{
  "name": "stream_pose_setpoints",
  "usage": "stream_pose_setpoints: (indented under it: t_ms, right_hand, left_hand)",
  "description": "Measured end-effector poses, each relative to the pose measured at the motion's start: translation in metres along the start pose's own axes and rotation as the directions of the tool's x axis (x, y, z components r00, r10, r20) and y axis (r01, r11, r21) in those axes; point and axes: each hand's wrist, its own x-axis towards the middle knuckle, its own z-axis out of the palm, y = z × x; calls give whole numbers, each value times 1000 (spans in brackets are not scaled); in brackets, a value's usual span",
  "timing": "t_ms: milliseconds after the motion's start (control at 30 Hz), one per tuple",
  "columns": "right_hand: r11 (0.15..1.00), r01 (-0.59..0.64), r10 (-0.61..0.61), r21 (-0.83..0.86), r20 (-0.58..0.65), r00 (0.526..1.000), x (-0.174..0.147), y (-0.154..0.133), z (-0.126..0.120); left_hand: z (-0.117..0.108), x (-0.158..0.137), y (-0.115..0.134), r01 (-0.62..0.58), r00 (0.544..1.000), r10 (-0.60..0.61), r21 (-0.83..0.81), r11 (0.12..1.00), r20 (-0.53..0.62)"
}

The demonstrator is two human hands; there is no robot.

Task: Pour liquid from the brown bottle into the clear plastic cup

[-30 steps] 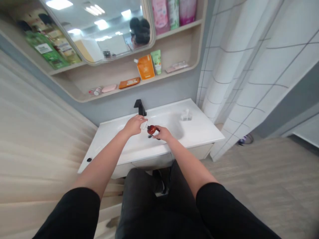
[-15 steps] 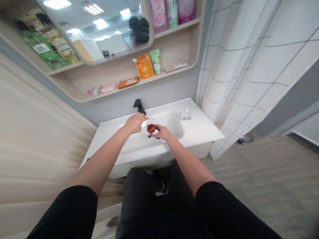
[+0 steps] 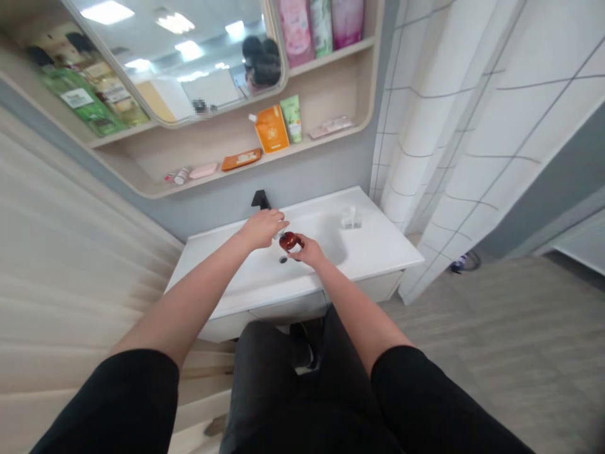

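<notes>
Over the white sink basin [image 3: 326, 236], my right hand [image 3: 311, 251] is wrapped around a small amber bottle [image 3: 287, 241] with a pale label on its side. The bottle is tilted, its top toward my left hand. My left hand [image 3: 265, 228] is closed at the bottle's top end, palm down. Beneath its fingers shows a whitish, partly clear piece [image 3: 278, 234], mostly hidden, whose kind I cannot make out. Just behind my left hand stands a black faucet [image 3: 261, 199]. The round drain [image 3: 283, 259] shows below the bottle.
A clear tissue box [image 3: 351, 218] stands on the right of the countertop. Above, a shelf holds an orange pouch [image 3: 271, 130], a green tube [image 3: 292, 118] and a pink soap bar [image 3: 203, 170]. A mirror [image 3: 189, 63] hangs there too. Curtains [image 3: 70, 239] hang at the left.
My left hand has turned and shifted slightly over the bottle's top, so the white piece that showed plainly in its fingers is now mostly covered. My right hand keeps its hold on the bottle.
</notes>
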Motion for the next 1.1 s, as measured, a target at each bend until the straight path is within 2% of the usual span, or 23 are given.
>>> stream_pose_setpoints:
  t_ms: [167, 333, 600, 767, 967, 1100]
  right_hand:
    - [998, 16, -14, 61, -25, 1000, 0, 2, 1]
    - [997, 16, -12, 77, -49, 999, 1, 4, 3]
    - [993, 20, -12, 115, -69, 998, 1, 3, 3]
    - [992, 37, -29, 121, -68, 997, 1, 4, 3]
    - [995, 17, -11, 96, -58, 998, 0, -1, 0]
    - [995, 20, -14, 99, -57, 998, 0, -2, 0]
  left_hand:
    - [-9, 5, 4, -75, 997, 76, 105, 992, -5]
    - [-14, 7, 7, -83, 996, 85, 48, 995, -26]
    - [-24, 9, 12, -100, 995, 97, 78, 992, 37]
    - [-24, 7, 12, -148, 989, 148, 63, 987, -2]
    - [-23, 6, 10, -128, 991, 125, 54, 990, 45]
    - [-23, 5, 8, -147, 989, 147, 50, 988, 16]
